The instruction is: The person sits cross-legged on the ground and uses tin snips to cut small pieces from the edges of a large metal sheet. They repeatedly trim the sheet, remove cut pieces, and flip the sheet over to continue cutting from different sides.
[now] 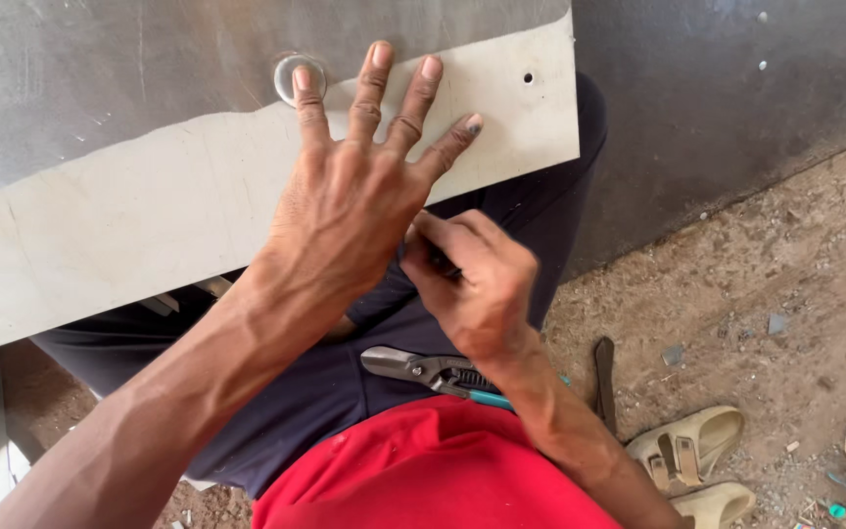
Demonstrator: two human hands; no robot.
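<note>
Our left hand [350, 196] lies spread wide on the metal sheet [149, 216], pinning it steady, while our right hand [477, 284] below its edge pinches something small, snips [423, 369] resting nearer us.

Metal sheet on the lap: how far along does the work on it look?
Done: the metal sheet has one small hole near its top right corner. In hand: the left hand is spread flat on the sheet by a round disc; the right hand pinches something small, hidden. The snips lie unused on the lap. What remains cannot be told.
</note>
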